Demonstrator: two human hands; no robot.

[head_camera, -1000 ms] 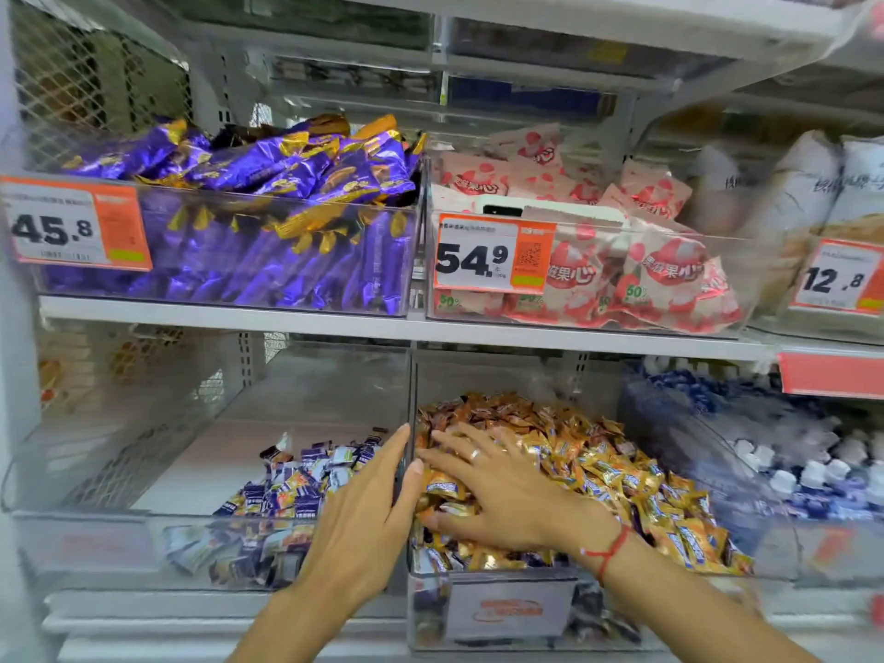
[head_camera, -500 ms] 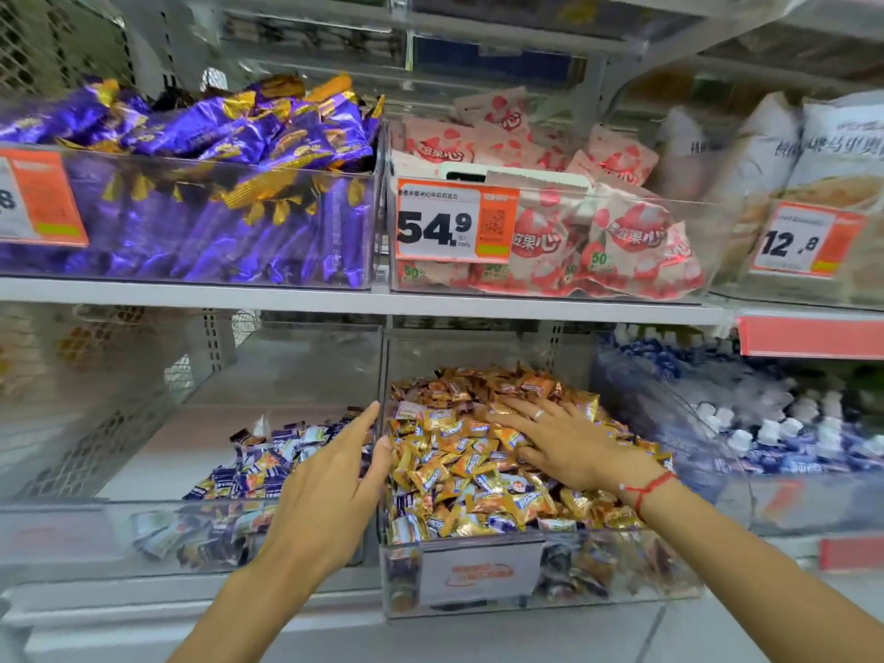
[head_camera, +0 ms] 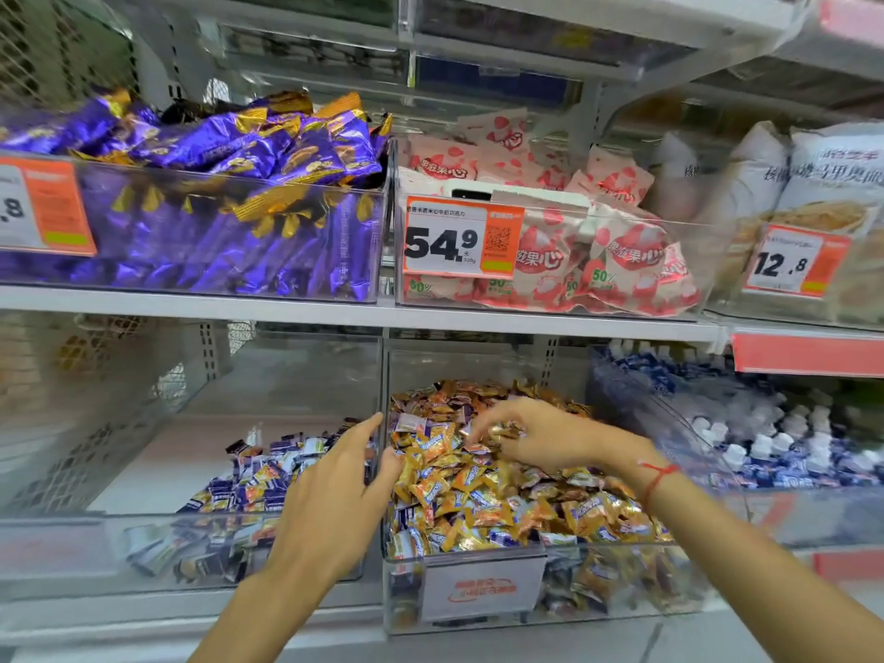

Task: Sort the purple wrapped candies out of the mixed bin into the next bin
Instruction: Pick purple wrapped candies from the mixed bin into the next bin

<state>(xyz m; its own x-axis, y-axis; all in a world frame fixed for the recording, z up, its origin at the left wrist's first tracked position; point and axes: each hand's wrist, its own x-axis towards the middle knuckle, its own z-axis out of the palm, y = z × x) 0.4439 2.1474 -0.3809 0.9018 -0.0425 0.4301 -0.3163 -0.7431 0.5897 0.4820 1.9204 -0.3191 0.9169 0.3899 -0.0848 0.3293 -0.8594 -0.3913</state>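
Orange "54.9" tag; right hand pinching candy, left hand relaxed, grip empty.

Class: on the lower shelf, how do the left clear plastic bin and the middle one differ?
The left clear plastic bin holds a small heap of mostly purple wrapped candies; the middle clear plastic bin is piled with mostly orange ones. The middle bin's front carries a label; the left shows none. Both are transparent.

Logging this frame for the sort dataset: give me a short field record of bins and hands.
mixed bin: lower shelf, centre, heaped with mostly orange candies
next bin: to its left, small pile of purple candies
left hand: fingers straight, at the wall between the two bins
right hand: fingers curled into the orange candies; grip unclear, blurred
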